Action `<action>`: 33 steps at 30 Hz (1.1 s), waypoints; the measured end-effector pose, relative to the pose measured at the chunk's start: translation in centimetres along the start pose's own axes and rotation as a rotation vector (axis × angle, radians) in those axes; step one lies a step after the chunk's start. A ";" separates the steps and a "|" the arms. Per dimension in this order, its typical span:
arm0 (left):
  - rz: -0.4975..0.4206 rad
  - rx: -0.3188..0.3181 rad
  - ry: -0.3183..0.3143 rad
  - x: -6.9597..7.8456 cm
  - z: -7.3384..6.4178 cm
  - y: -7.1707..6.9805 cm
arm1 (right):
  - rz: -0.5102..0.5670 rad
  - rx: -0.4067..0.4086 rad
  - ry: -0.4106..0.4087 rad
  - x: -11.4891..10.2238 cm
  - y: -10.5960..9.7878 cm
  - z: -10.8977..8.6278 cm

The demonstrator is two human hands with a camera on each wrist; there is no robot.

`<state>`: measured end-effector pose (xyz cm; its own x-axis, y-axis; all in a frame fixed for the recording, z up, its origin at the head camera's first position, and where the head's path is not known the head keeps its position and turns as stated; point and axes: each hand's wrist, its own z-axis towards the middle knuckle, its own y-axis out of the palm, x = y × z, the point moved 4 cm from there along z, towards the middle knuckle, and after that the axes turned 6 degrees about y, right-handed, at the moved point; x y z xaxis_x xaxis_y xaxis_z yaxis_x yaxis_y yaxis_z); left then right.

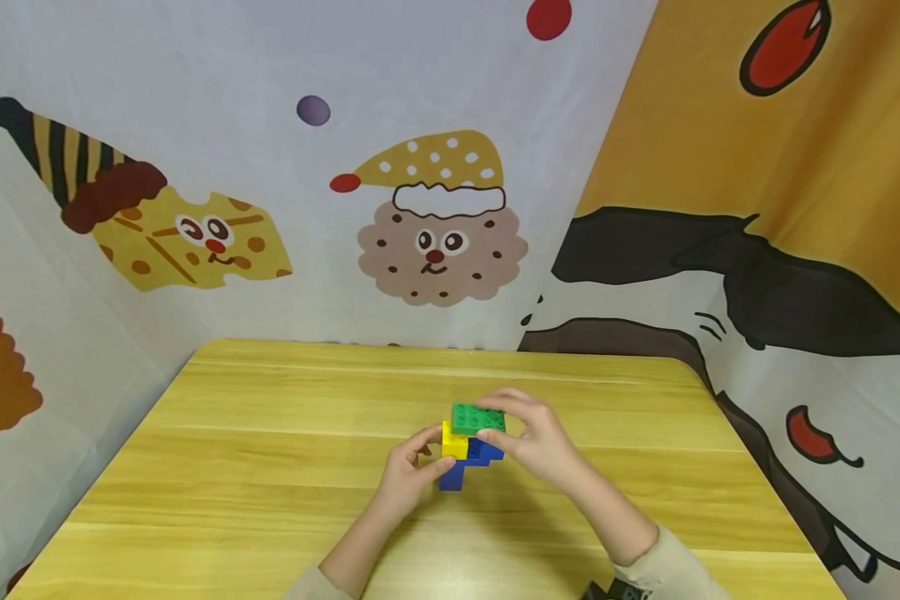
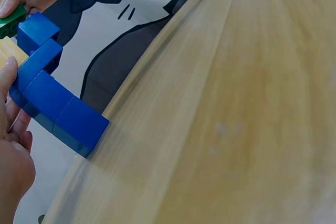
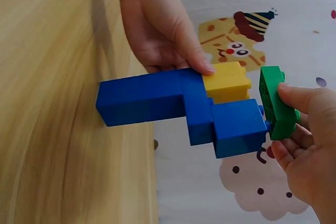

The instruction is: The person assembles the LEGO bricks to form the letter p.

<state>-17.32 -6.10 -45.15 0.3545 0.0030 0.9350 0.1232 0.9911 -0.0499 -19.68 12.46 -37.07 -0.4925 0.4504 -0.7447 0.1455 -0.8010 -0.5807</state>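
Note:
Blue toy building bricks (image 3: 142,98) form a column standing on the table, with one brick laid crosswise above it. On that cross brick sit a yellow brick (image 3: 227,83) and another blue brick (image 3: 239,127), side by side. My left hand (image 1: 407,475) grips this build at the yellow brick, the thumb lying over the joint with the blue one. A green brick with studs (image 1: 471,418) is pinched between the thumb and fingers of my right hand (image 1: 542,440). It is held tilted just over the upper blue and yellow bricks; whether it touches the blue studs I cannot tell.
The build stands on a light wooden table (image 1: 270,467) with rounded far corners. Behind it hangs a cloth (image 1: 255,50) printed with cartoon figures. A small black object (image 1: 615,590) shows at the right sleeve, by the lower edge of the head view.

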 end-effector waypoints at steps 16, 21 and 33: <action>0.013 0.002 0.006 -0.1 0.0 0.0 | -0.020 -0.064 -0.040 -0.2 0.7 0.1; 0.001 0.007 0.002 -0.2 0.0 0.0 | -0.042 -0.070 -0.059 -0.1 0.8 0.2; 0.003 -0.002 -0.011 0.1 0.0 0.0 | -0.075 -0.110 -0.088 -0.8 0.9 0.7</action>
<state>-17.32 -6.11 -45.08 0.3447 0.0071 0.9387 0.1237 0.9909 -0.0529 -19.75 11.12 -36.76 -0.5780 0.4672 -0.6691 0.1963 -0.7163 -0.6697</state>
